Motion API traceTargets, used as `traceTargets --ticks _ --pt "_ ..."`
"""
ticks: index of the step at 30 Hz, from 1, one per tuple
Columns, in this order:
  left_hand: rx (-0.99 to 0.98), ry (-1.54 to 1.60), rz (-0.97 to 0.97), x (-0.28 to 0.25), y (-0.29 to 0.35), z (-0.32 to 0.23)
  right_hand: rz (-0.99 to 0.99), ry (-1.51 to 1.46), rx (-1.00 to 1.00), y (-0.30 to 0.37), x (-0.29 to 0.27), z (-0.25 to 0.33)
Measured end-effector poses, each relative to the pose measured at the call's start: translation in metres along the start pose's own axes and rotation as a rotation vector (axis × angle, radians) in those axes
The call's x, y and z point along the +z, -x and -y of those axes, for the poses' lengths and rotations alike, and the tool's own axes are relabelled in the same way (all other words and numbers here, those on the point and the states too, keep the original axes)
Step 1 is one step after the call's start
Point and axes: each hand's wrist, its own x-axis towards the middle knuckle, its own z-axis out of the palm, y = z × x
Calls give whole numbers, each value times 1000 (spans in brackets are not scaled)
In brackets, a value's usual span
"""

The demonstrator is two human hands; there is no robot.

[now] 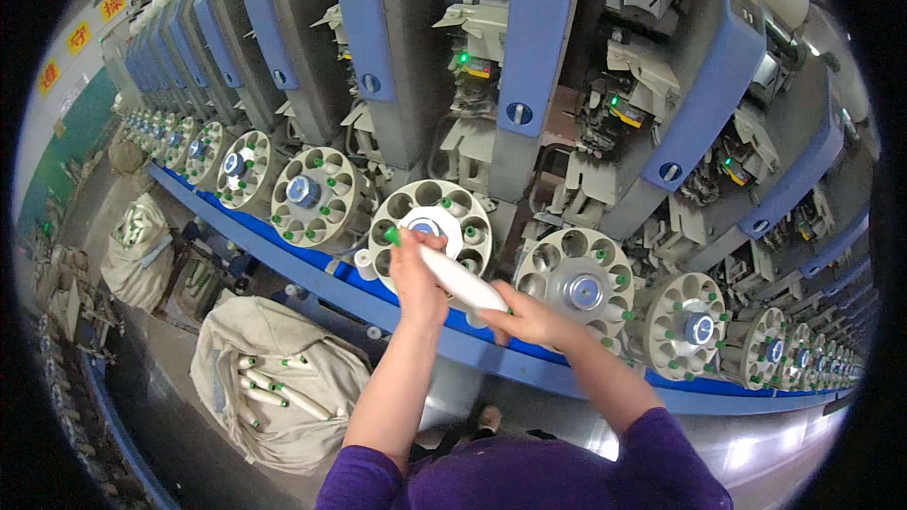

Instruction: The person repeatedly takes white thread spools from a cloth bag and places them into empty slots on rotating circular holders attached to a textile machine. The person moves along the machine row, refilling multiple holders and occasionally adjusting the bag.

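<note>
My left hand (418,279) is closed on a white yarn bobbin (463,281), which slants down to the right. A green tip pokes out beyond the left fingers, and more green shows at the bobbin's lower end. There, my right hand (532,319) has its fingers closed at that end; its fingertips are partly hidden. Just behind both hands stands a round bobbin magazine (480,269), a cream wheel of round pockets, several holding green-tipped bobbins. To its right is another magazine (574,244) with a blue hub.
A blue rail (312,276) runs along the machine front below more magazines (324,196). Tall blue-and-grey winding units (537,38) rise behind. At lower left, a cloth sack (222,340) holds several bobbins; a second sack (142,269) sits farther back.
</note>
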Motion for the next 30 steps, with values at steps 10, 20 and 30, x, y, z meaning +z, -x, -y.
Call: traceTargets --ticks 10,20,30 --pt "-65 213 -64 -18 25 31 -262 -987 -152 40 -31 -57" --pt "231 -804 483 9 30 141 -870 -212 27 81 -69 -64" --pt "411 -1507 -176 -243 60 55 -873 424 15 38 -87 -81"
